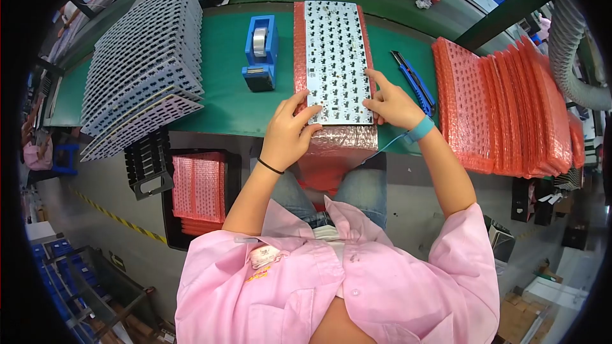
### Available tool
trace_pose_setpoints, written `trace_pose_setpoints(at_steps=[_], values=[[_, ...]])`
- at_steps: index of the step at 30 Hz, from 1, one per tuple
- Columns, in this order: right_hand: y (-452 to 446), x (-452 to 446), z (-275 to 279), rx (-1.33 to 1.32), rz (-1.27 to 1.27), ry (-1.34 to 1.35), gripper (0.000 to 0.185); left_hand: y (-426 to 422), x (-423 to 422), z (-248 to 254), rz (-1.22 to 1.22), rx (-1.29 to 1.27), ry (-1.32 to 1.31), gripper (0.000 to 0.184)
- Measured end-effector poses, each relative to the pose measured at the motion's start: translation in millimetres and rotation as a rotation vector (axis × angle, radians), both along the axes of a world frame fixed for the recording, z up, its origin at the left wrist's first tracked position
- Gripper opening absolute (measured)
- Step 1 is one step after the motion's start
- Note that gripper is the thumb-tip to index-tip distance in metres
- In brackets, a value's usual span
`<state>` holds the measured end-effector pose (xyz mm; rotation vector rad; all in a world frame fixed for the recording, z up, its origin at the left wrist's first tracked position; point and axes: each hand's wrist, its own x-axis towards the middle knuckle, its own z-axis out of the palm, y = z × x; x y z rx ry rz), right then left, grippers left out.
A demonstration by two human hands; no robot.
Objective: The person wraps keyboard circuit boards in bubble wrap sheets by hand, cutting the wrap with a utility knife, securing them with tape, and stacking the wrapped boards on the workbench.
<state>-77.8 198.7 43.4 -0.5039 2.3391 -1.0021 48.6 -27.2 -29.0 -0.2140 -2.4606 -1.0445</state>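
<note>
A white keyboard circuit board (336, 57) with rows of black switch parts lies lengthwise on red bubble wrap (300, 44). My left hand (289, 132) grips the board's lower left edge, its fingers bent and the thumb by the near corner. At the lower right edge, my right hand (393, 107) has its thumb and index finger against the board, the index reaching farther up the side. The near end of the wrap (344, 139) hangs over the table edge.
Left of the board stands a blue tape dispenser (260, 54); beyond it is a tall stack of boards (146, 57). A blue utility knife (415, 83) lies right, before a row of red bubble-wrapped boards (503, 105). A black bin (234, 185) holds more wrapped boards below.
</note>
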Motion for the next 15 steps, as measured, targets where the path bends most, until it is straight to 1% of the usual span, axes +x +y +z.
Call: trace_pose_setpoints(at_steps=[4, 6, 9, 11, 14, 15], values=[[8.4, -9.5, 2.8, -0.042, 0.033, 0.009, 0.059, -0.9, 0.3, 3.5, -0.013, -0.009, -0.002, 0.036], [10.7, -5.1, 37.4, -0.134, -0.056, 0.003, 0.057, 0.7, 0.3, 5.7, -0.017, -0.007, 0.0, 0.036], [26.1, 8.1, 89.9, -0.343, -0.058, 0.071, 0.052, 1.1, 1.3, 9.0, -0.018, -0.006, -0.001, 0.037], [33.9, 25.0, 127.8, -0.448, -0.042, 0.035, 0.048, 2.6, -0.5, 14.2, -0.009, -0.055, 0.028, 0.037], [44.4, 42.8, 163.1, -0.547, -0.01, 0.146, 0.047, 7.3, -4.5, 19.3, 0.016, -0.198, 0.117, 0.036], [43.2, 46.5, 174.2, -0.524, -0.016, 0.232, 0.051, 8.5, -6.6, 17.9, 0.012, -0.195, 0.114, 0.036]])
